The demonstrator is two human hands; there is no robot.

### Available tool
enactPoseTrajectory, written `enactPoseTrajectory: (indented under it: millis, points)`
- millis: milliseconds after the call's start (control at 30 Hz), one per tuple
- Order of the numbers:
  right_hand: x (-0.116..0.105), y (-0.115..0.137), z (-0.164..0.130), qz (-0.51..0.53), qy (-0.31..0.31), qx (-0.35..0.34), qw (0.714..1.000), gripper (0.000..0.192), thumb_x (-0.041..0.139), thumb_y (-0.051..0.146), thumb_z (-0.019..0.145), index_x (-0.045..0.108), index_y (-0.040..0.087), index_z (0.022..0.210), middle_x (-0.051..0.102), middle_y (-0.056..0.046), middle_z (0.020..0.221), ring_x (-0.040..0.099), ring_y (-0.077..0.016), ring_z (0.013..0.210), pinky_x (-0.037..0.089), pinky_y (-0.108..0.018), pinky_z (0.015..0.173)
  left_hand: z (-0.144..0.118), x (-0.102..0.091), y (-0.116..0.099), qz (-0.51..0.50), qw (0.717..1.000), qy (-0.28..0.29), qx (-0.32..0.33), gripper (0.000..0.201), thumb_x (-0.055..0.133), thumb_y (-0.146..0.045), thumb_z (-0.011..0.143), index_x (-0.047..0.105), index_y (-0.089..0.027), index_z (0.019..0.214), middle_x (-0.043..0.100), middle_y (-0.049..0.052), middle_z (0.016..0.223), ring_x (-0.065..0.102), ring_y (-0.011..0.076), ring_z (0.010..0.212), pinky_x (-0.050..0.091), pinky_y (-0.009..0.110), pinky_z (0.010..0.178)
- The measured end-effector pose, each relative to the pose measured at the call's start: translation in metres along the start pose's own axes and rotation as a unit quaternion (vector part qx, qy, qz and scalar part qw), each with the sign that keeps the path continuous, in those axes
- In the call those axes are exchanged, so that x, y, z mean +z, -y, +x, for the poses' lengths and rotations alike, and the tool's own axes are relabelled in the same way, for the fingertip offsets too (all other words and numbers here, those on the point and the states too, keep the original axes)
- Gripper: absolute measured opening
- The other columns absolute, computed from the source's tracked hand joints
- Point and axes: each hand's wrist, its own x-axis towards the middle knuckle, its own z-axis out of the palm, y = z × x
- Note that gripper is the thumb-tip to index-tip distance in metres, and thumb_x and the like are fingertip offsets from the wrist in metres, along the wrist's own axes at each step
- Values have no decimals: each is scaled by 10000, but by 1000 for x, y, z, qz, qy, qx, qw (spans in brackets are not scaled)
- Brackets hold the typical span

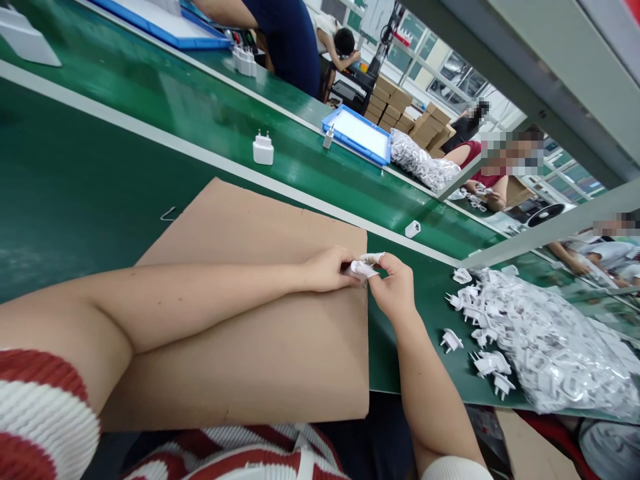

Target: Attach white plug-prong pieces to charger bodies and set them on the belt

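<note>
Both my hands meet over the far right corner of the cardboard sheet (250, 333); my left hand (327, 269) has its fingers curled narrow around one end of a small white plug part (361, 269), and my right hand (395, 288) pinches the other end, thumb and forefinger closed tight on it; the part sits just above the cardboard's edge, right between my fingertips; to my right a heap of white plug parts (540, 340) spills from a clear bag onto the green table (75, 193), a few loose ones lying near my right wrist; on the green conveyor belt (175, 100) beyond, a white charger (263, 149) stands upright, and a blue tray (357, 133) lies further along.
</note>
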Motion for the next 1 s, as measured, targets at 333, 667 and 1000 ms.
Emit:
enactPoseTrajectory:
  millis: [333,667,1000]
  points:
    - [0,1,-2,-77,3,-51,996,299,553,100,775,752,237,952,748,-49,934,668,-240,919,530,-339,796,-1,-2,-2,7,1000,3,6,237,789,-382,773,683,-173,807,647,20,811,608,207,796,442,307,712]
    - [5,10,0,-93,12,40,995,233,592,104,711,721,227,860,733,-37,879,665,-227,828,504,-317,731,-3,2,-5,24,1000,-10,-12,267,768,-425,794,682,-174,814,630,21,765,573,197,724,398,301,645]
    - [-10,1,-54,-130,6,55,990,607,605,381,937,489,218,1510,581,-150,1485,512,-321,1397,402,-462,1160,-12,5,-3,89,996,-8,28,367,647,-464,868,680,-199,1120,724,97,1044,638,298,966,505,426,866]
